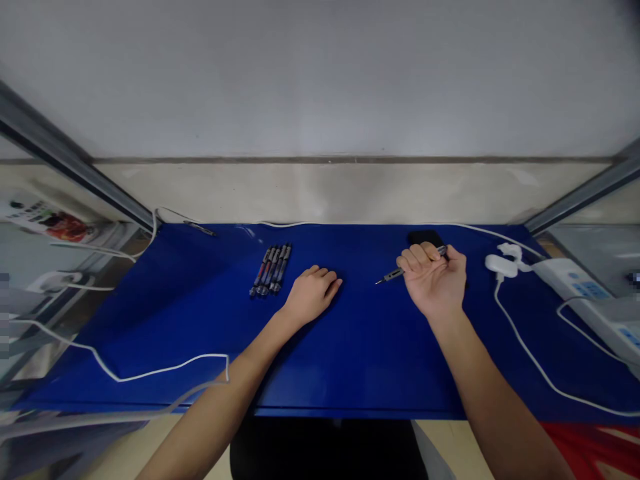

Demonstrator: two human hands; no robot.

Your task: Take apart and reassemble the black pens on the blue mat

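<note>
My right hand [434,277] is raised over the right half of the blue table, palm turned up and fingers curled. It grips a slim grey precision screwdriver [393,275], whose thin metal tip points left and down; the middle of its shaft is hidden by my fingers. My left hand [311,295] rests on the table near the middle, fingers loosely curled under and nothing seen in it. Just left of it lies a row of several pens [271,269], side by side and slightly slanted. Behind my right hand is a flat black object [423,237], partly covered.
One more pen [200,228] lies at the back left of the blue table [350,360]. At the right, a white charger [501,266] with a cable sits by a power strip [575,280]. A white cable [165,369] crosses the left side above my forearm.
</note>
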